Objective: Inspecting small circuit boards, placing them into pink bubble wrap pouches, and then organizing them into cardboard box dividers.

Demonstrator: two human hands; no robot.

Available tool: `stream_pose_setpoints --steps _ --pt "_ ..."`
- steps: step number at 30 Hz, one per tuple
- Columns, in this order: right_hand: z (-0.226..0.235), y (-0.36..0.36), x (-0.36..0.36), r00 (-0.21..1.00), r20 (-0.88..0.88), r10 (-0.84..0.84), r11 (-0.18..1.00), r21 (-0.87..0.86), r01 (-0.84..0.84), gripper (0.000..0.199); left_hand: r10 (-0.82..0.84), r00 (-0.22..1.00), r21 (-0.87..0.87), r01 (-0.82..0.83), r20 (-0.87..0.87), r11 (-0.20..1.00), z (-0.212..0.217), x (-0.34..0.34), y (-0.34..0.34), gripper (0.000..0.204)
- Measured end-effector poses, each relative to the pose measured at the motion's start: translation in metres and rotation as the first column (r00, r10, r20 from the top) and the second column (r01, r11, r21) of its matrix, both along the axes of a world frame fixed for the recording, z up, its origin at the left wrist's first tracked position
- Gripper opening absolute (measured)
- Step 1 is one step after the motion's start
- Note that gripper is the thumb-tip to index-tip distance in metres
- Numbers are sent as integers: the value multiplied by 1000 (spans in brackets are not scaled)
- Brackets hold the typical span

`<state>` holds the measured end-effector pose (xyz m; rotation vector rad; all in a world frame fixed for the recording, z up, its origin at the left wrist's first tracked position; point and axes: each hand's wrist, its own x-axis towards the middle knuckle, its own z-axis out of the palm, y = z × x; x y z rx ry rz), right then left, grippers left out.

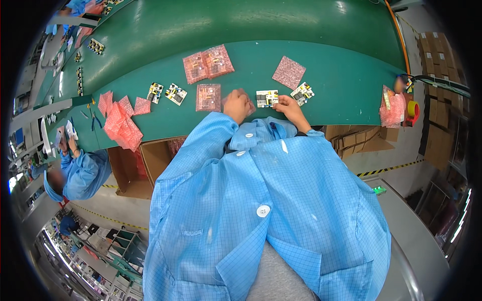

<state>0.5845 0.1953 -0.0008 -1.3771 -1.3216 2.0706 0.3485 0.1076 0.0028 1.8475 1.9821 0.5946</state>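
Note:
My right hand [288,107] pinches the right edge of a white circuit board [266,98] with black and yellow parts, just above the green table. To its left, my left hand [237,106] is closed on a pink bubble bag [251,107]; the hand covers much of the bag. Right beside my right hand lies another circuit board [303,93], and a flat pink bubble bag [289,71] lies just beyond it. A pink bubble bag with a board inside [208,97] rests left of my left hand.
Further back lie bagged boards [208,63]. Two loose boards [175,94] and a heap of pink bubble bags [122,124] are on the left. Cartons [153,158] stand below the front edge. Yellow tape [413,109] sits far right. A co-worker [83,173] works at left.

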Motion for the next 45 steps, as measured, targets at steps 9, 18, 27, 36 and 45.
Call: stream_pose_setpoints --steps 9,18,27,36,45 --pt "-4 1 2 995 -53 -89 996 17 90 34 235 903 -148 -194 360 970 4 -3 -2 20" --pt "5 0 -2 993 -77 -85 996 2 85 39 283 953 -412 -217 105 885 8 1 1 21" --pt "8 5 -16 995 -77 57 995 90 -50 43 114 987 -133 -98 113 986 -4 -3 -2 18" --pt "-8 9 -14 999 -24 45 999 22 -44 42 347 907 72 -340 -239 938 1 -6 7 16" --pt "-3 10 -11 991 -55 -120 990 -80 115 41 -17 990 -32 12 -141 999 14 -20 20 26"
